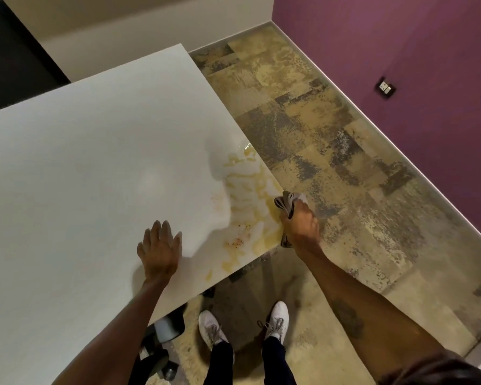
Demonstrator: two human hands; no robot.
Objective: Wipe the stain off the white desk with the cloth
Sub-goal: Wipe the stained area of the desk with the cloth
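A yellow-orange smeared stain [247, 207] spreads over the near right corner of the white desk [95, 168], with wet streaks reaching the desk's right edge. My right hand [300, 223] is shut on a bunched grey cloth [286, 202] right at that edge, beside the stain. My left hand [160, 247] lies flat on the desk with fingers spread, left of the stain and holding nothing.
Mottled beige and grey carpet [331, 151] covers the floor to the right of the desk. A purple wall [400, 51] carries a socket plate [385, 87]. My white shoes [277, 319] stand below the desk corner, near a dark chair base [161, 354].
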